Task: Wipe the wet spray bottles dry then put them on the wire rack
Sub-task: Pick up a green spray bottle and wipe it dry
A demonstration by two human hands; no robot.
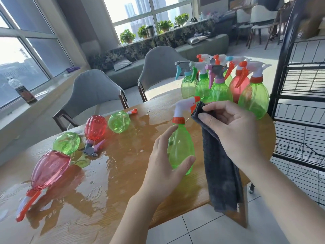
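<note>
My left hand (163, 166) grips a green spray bottle (181, 143) with a white and orange trigger head, held upright above the wooden table (109, 199). My right hand (233, 131) pinches a dark grey cloth (219, 169) against the bottle's trigger; the cloth hangs down past the table edge. Several bottles lie on their sides in the water on the left: a pink one (49, 169), two green ones (66, 142) (119, 121) and a red one (95, 127). Several upright bottles (219, 88) stand at the table's far right. The black wire rack (302, 95) stands to the right.
Puddles of water (112, 155) cover the table's middle and left. Two grey chairs (95, 95) (158, 67) stand behind the table. A dark bottle (24, 92) sits on the window sill at left. A sofa and potted plants lie farther back.
</note>
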